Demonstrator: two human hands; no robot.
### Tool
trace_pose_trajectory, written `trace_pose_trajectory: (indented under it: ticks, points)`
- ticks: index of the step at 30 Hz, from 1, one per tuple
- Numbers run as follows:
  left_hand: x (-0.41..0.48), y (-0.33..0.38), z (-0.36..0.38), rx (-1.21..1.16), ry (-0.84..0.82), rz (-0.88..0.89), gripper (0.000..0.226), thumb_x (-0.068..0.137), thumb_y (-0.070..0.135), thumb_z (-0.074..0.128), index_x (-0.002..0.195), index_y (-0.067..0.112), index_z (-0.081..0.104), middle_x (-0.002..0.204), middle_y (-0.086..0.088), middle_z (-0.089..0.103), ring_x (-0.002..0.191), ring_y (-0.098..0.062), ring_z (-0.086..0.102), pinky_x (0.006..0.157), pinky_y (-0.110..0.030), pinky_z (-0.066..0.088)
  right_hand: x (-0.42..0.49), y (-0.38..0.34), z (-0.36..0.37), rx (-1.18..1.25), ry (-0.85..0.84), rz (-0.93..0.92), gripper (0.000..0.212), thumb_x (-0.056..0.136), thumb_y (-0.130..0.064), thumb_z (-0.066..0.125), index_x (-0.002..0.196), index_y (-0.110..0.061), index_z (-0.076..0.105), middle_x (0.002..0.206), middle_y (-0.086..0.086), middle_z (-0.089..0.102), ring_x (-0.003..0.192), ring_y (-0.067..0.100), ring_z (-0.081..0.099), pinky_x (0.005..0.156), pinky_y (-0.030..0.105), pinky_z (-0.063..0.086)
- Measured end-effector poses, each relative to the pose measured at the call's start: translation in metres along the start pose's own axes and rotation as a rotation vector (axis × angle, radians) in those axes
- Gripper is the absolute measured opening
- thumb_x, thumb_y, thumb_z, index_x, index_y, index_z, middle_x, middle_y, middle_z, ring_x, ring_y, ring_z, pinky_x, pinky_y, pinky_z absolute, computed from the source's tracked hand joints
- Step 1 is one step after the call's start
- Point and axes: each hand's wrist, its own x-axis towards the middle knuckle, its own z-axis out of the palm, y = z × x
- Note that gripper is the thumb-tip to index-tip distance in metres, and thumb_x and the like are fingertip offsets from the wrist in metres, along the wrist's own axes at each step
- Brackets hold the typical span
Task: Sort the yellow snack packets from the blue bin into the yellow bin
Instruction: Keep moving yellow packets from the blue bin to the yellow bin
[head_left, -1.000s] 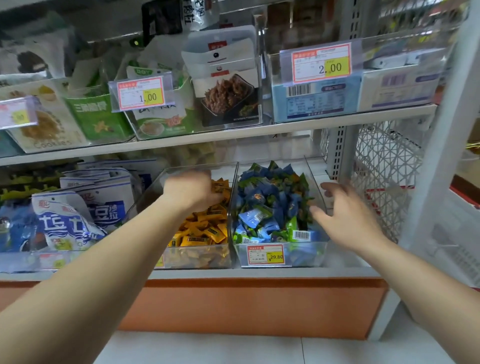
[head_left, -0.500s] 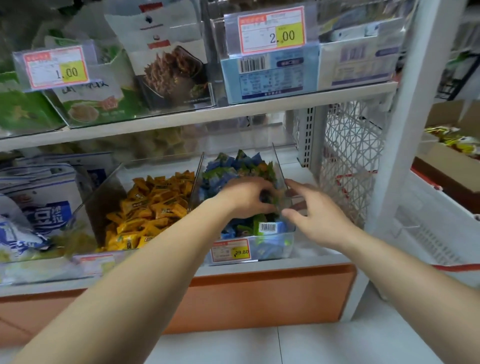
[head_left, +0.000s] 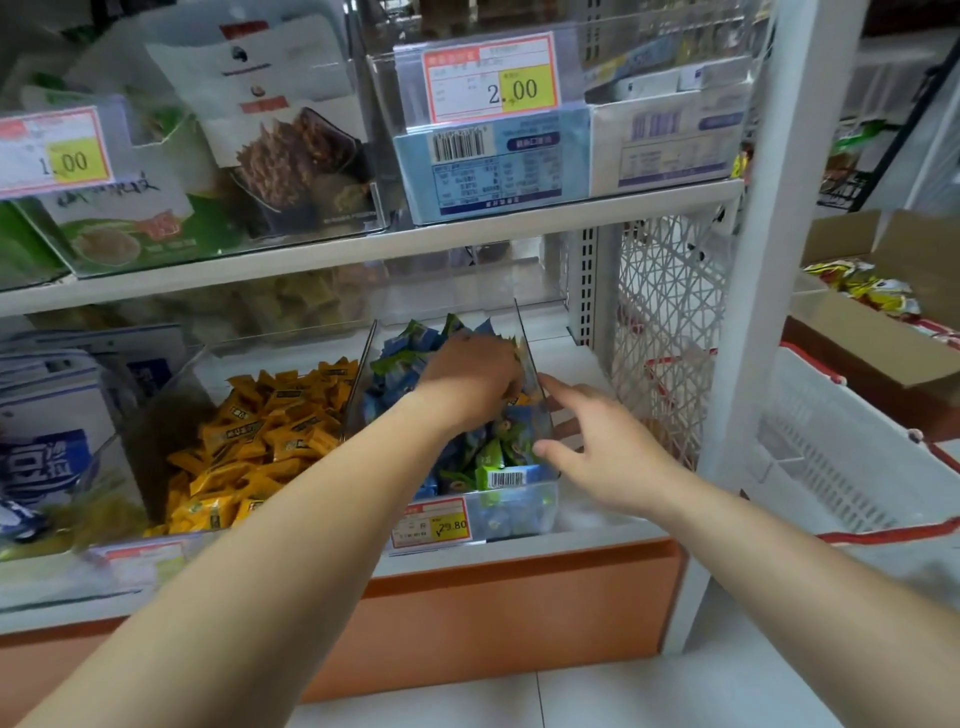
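Two bins, mid-frame. My left hand (head_left: 470, 382) was buried in the blue bin (head_left: 524, 512), fingers curled, grip hidden, with one yellow packet (head_left: 520, 399) peeking beside it. My right hand (head_left: 597, 447) was spread outside its wall. The yellow bin (head_left: 156, 410) was heaped past counting.

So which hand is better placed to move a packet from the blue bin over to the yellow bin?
Left. The left hand is down among the packets inside the blue bin, and the yellow bin sits on its side. The right hand is outside the blue bin's right wall.
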Motion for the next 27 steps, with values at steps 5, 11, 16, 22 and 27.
trace_pose_trajectory:
  ticks: [5,11,16,22,27]
  points:
    - [0.016,-0.006,0.017,-0.255,-0.107,-0.142,0.023,0.088,0.039,0.067,0.103,0.022,0.061,0.094,0.004,0.062,0.084,-0.017,0.06,0.062,-0.026,0.044,-0.001,0.002,0.0,0.002,-0.008,-0.006,0.069,0.092,-0.034,0.063,0.152,-0.034,0.029,0.126,-0.004,0.052,0.112,0.013,0.052,0.088,0.021,0.037]
    - [0.024,-0.009,0.035,-0.342,-0.31,-0.268,0.069,0.073,0.053,0.079,0.124,0.016,0.05,0.111,0.0,0.06,0.092,-0.018,0.058,0.071,-0.03,0.048,-0.002,0.002,0.0,-0.012,-0.013,-0.005,0.07,0.092,-0.035,0.064,0.153,-0.033,0.028,0.13,-0.004,0.051,0.117,0.013,0.048,0.089,0.02,0.033]
    - [0.024,-0.01,0.037,-0.502,-0.351,-0.243,0.048,0.071,0.047,0.081,0.105,0.019,0.063,0.105,0.0,0.068,0.094,-0.02,0.063,0.082,-0.035,0.054,-0.003,0.003,0.0,0.002,-0.029,-0.003,0.072,0.092,-0.036,0.063,0.154,-0.034,0.025,0.133,-0.006,0.049,0.121,0.012,0.046,0.092,0.019,0.031]
    - [0.023,0.002,0.028,-0.658,-0.463,-0.087,0.04,0.082,0.027,0.07,0.121,0.018,0.064,0.118,-0.004,0.067,0.102,-0.017,0.062,0.088,-0.031,0.052,-0.003,0.003,-0.002,0.005,-0.048,0.011,0.073,0.093,-0.037,0.063,0.154,-0.035,0.023,0.128,-0.009,0.048,0.118,0.01,0.046,0.09,0.018,0.032]
    - [0.017,-0.005,0.02,-0.604,-0.528,-0.095,0.058,0.081,0.039,0.076,0.134,0.03,0.053,0.13,0.006,0.059,0.113,-0.015,0.056,0.093,-0.03,0.047,-0.003,0.002,-0.001,-0.006,-0.058,0.014,0.074,0.093,-0.039,0.062,0.155,-0.033,0.022,0.131,-0.007,0.047,0.121,0.011,0.045,0.092,0.019,0.032]
